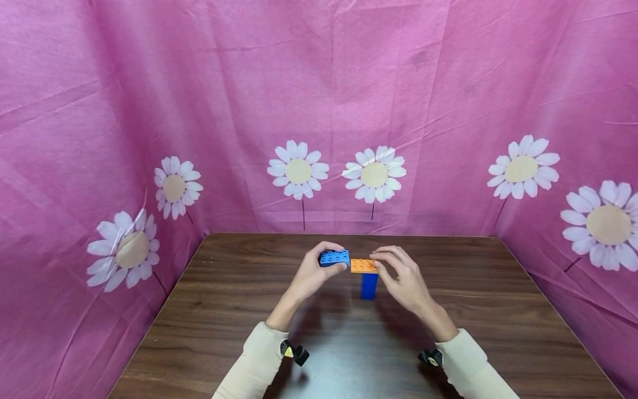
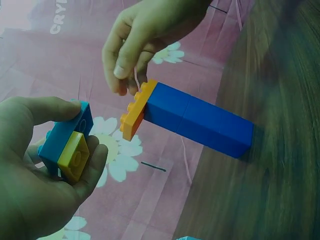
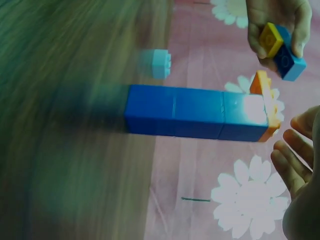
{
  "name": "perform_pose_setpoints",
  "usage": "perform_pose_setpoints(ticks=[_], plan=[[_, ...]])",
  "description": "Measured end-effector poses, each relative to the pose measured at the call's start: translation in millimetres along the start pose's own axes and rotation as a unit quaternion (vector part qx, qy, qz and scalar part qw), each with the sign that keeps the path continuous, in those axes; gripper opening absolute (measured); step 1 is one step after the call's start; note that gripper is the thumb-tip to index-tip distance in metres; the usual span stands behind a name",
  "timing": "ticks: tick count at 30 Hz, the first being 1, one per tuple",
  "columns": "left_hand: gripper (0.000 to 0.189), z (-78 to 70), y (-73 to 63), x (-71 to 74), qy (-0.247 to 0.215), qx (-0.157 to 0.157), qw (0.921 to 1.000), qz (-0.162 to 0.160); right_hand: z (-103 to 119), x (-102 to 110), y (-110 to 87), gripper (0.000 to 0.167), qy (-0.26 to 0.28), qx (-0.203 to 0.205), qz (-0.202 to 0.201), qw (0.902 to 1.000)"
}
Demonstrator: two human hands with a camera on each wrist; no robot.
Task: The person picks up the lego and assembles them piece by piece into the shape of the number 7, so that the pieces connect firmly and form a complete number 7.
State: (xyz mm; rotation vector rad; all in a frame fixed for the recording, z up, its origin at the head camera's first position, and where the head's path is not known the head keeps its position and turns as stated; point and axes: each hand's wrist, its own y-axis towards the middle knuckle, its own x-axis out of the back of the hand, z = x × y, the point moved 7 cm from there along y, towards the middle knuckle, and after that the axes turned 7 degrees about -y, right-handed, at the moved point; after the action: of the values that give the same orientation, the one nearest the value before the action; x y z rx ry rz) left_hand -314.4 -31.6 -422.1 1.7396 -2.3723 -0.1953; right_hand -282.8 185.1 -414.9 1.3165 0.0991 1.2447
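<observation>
A tower of blue bricks stands upright on the table. Across its top lies a thin orange brick, which overhangs towards the left hand. My left hand pinches a blue brick between thumb and fingers, to the left of the tower and studs up. Joined under that brick is a smaller yellow brick, hidden in the head view. My right hand is at the right end of the orange brick, with fingers loosely bent. In the right wrist view its fingertips lie just off the studs, holding nothing.
A light blue brick stands on the table beyond the tower. The brown wooden table ends at the back and sides against a pink cloth printed with daisies. Each sleeve cuff carries a small black camera.
</observation>
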Motion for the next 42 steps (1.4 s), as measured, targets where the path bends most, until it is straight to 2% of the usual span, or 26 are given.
perform_pose_setpoints(ticks=[10, 17, 23, 26, 29, 33, 37, 42], plan=[[0.034, -1.4, 8.2, -17.7, 0.023, -0.019, 0.9994, 0.015, -5.3, -8.8, -11.8, 0.038, 0.006, 0.044, 0.047, 0.9979], [0.032, 6.4, 14.4, -27.5, 0.046, -0.020, 0.9984, 0.024, -5.0, -8.7, -12.6, 0.036, 0.024, 0.062, 0.016, 0.9976], [0.031, 11.3, 19.5, -28.2, 0.070, -0.022, 0.9971, 0.017, -5.5, -9.4, -11.7, 0.035, 0.032, 0.063, 0.008, 0.9974], [0.032, 13.7, 20.7, -29.1, 0.077, -0.018, 0.9966, 0.023, -5.3, -10.4, -11.3, 0.035, 0.035, 0.066, 0.004, 0.9972], [0.033, 16.0, 21.5, -30.6, 0.070, -0.014, 0.9969, 0.033, -4.7, -10.9, -11.0, 0.035, 0.038, 0.068, 0.001, 0.9970], [0.033, 19.0, 21.8, -31.6, 0.040, -0.008, 0.9981, 0.046, -4.1, -11.4, -10.6, 0.035, 0.043, 0.064, 0.001, 0.9970], [0.026, 20.3, 22.6, -32.7, 0.021, 0.001, 0.9982, 0.057, -3.2, -10.5, -10.5, 0.034, 0.050, 0.058, -0.001, 0.9971], [0.024, 17.6, 24.7, -33.9, 0.012, 0.002, 0.9985, 0.053, -3.9, -9.6, -10.8, 0.033, 0.056, 0.047, -0.002, 0.9973]])
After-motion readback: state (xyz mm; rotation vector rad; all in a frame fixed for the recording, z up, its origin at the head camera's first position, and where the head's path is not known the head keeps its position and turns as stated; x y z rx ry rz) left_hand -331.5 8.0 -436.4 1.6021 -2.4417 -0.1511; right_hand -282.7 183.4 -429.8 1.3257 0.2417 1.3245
